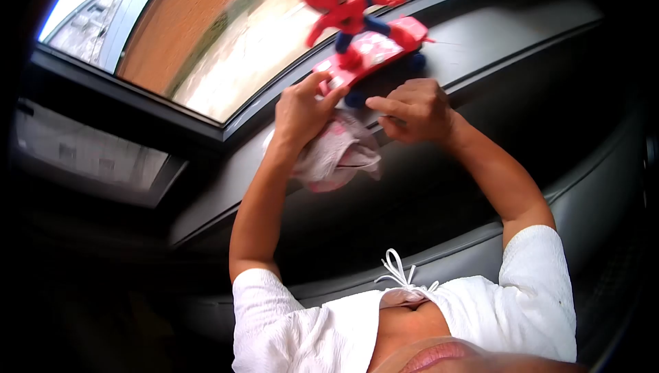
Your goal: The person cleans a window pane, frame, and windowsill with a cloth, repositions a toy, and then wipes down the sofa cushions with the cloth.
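Note:
A red and blue toy figure (350, 14) stands with arms spread on a red and white toy skateboard (376, 51) with dark blue wheels, on the ledge by the window. My left hand (302, 110) pinches the near left end of the skateboard between thumb and fingers. Under that hand and wrist a crumpled white and pink cloth (341, 155) hangs over the ledge's edge. To the right, my right hand (417, 110) is just below the board, its index finger pointing left towards a wheel and its other fingers curled. I see nothing in it.
The grey ledge (511, 38) runs diagonally below a large window (206, 36) with a dark frame. A smaller pane (89, 156) lies at the left. A grey padded edge (467, 241) curves behind my arms.

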Demonstrator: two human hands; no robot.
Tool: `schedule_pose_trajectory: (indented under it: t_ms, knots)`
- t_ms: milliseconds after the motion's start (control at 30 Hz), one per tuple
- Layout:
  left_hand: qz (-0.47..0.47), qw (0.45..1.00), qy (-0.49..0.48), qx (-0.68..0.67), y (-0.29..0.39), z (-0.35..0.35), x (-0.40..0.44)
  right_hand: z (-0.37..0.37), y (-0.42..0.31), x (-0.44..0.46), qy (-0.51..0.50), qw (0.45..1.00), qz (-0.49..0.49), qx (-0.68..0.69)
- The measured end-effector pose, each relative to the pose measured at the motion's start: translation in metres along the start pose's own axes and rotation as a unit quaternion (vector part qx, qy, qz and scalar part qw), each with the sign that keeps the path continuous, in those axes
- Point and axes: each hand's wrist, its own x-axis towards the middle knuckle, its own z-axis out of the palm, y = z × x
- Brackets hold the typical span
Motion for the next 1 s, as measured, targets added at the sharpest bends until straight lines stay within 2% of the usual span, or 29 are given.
schedule_pose_trajectory:
  t_ms: [100,167,233,300,433,567,633,667,700,733,767,833,867,967,1000]
  knots:
    - [0.101,0.994,0.030,-0.022,0.020,0.015,0.007,0.002,-0.004,0.010,0.003,0.999,0.046,-0.001]
    - [0.146,0.985,0.090,0.008,0.028,0.019,0.003,0.007,-0.001,0.016,0.051,0.995,0.083,-0.018]
    - [0.167,0.977,0.129,-0.020,0.029,0.018,-0.015,0.007,-0.002,0.017,0.013,0.993,0.111,-0.023]
    - [0.253,0.954,0.160,0.000,0.021,0.011,-0.037,0.007,-0.002,0.017,-0.009,0.990,0.137,-0.031]
    - [0.346,0.925,0.150,0.054,0.022,-0.009,-0.072,0.008,-0.001,0.015,-0.024,0.986,0.155,-0.049]
    - [0.414,0.839,0.344,0.076,0.035,-0.053,-0.055,0.010,0.001,0.013,-0.029,0.986,0.150,-0.071]
    - [0.375,0.846,0.356,0.131,0.022,-0.052,-0.032,0.008,0.004,0.010,-0.031,0.991,0.130,0.015]
    - [0.327,0.885,0.303,0.135,0.013,-0.043,-0.025,0.007,0.007,0.009,-0.031,0.991,0.119,0.058]
    - [0.279,0.918,0.246,0.137,-0.001,-0.026,-0.022,0.015,0.011,0.000,0.024,0.988,0.118,0.098]
    - [0.215,0.950,0.123,0.192,-0.019,-0.007,-0.024,0.013,0.007,0.007,-0.007,0.990,0.135,0.026]
    - [0.125,0.977,0.041,0.167,-0.040,0.022,-0.031,0.009,0.002,0.015,-0.035,0.987,0.151,-0.046]
    - [0.073,0.989,-0.043,0.122,-0.047,0.013,-0.026,0.010,-0.002,0.015,-0.039,0.983,0.172,-0.052]
    - [0.111,0.988,0.007,0.110,-0.046,0.013,-0.027,0.010,-0.001,0.017,-0.035,0.984,0.169,-0.053]
    - [0.040,0.990,-0.065,0.120,-0.057,0.002,-0.020,0.009,-0.001,0.016,-0.038,0.985,0.161,-0.048]
    - [0.041,0.986,-0.057,0.152,-0.067,-0.004,-0.020,0.009,-0.001,0.016,-0.037,0.986,0.157,-0.047]
